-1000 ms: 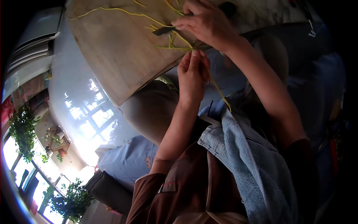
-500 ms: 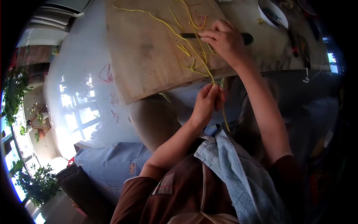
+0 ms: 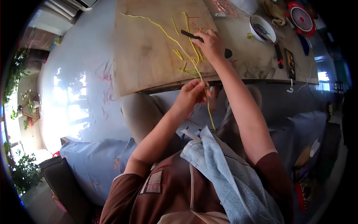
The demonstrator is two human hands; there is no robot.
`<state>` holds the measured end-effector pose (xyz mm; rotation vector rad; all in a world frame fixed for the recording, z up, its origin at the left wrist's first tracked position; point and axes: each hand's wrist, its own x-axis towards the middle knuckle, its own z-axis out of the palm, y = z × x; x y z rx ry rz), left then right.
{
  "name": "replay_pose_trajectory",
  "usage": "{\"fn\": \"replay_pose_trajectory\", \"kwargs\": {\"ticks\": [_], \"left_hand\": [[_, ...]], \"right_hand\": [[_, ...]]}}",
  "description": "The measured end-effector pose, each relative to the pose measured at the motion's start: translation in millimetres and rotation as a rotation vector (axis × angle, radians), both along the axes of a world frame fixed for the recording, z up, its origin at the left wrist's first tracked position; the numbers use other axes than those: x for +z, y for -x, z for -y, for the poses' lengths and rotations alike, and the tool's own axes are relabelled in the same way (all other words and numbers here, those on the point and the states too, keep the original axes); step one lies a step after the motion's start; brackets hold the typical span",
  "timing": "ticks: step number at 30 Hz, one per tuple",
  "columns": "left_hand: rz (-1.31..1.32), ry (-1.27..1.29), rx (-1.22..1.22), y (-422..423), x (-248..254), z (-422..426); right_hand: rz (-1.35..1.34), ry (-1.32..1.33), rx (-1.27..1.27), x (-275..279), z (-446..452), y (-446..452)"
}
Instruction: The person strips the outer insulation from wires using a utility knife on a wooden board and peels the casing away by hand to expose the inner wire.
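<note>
My left hand (image 3: 192, 93) is closed, pinching a yellow wire (image 3: 209, 110) at the front edge of the wooden board (image 3: 140, 67). One length of the wire hangs from my fingers toward my lap, and the other runs up over the board. Above the board, my right hand (image 3: 212, 45) is wrapped round a knife (image 3: 190, 35). Its dark blade points to the upper left, and a black rounded end shows beyond the wrist. Beneath and beside this hand lie more yellow wire and several short yellow pieces (image 3: 178, 55). The knife's cutting edge is not clear.
On the table right of the board stand a white bowl (image 3: 274, 37) with tools in it, a red-handled tool (image 3: 279, 56) and a phone (image 3: 289, 63) with a cable. Copper-coloured strands (image 3: 225, 8) lie at the back. A blue towel (image 3: 223, 160) covers part of my lap.
The camera view has shifted, bringing more of the table's right side into sight. The knife has tilted from nearly level to slanting. My left hand still pinches the wire.
</note>
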<state>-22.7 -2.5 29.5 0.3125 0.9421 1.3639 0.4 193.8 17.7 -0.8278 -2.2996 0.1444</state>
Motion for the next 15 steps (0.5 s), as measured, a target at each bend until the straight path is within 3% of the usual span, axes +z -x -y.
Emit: {"fn": "replay_pose_trajectory", "kwargs": {"ticks": [4,6,7,10,11,12,15], "left_hand": [[-0.037,-0.083,0.112,21.8,13.8,-16.0],[-0.032,-0.102,0.192,36.0,19.6,-32.3],[-0.072,-0.099,0.208,43.4,21.8,-41.6],[-0.203,-0.091,0.259,59.8,21.0,-70.4],[-0.256,-0.084,0.274,61.8,18.2,-78.9],[-0.314,-0.084,0.288,64.3,17.3,-88.5],[-0.318,-0.143,0.179,74.4,8.2,-98.2]], "right_hand": [[-0.140,-0.170,0.106,36.2,24.6,-37.8],[-0.017,0.344,0.162,48.6,59.8,-92.7],[0.028,0.740,0.194,67.2,85.8,-120.5],[-0.030,1.676,0.284,72.4,155.2,-188.7],[-0.005,1.783,0.281,78.9,174.3,-198.9],[-0.005,1.633,0.430,70.0,187.2,-210.3],[-0.191,1.750,0.391,82.2,201.3,-215.7]]}}
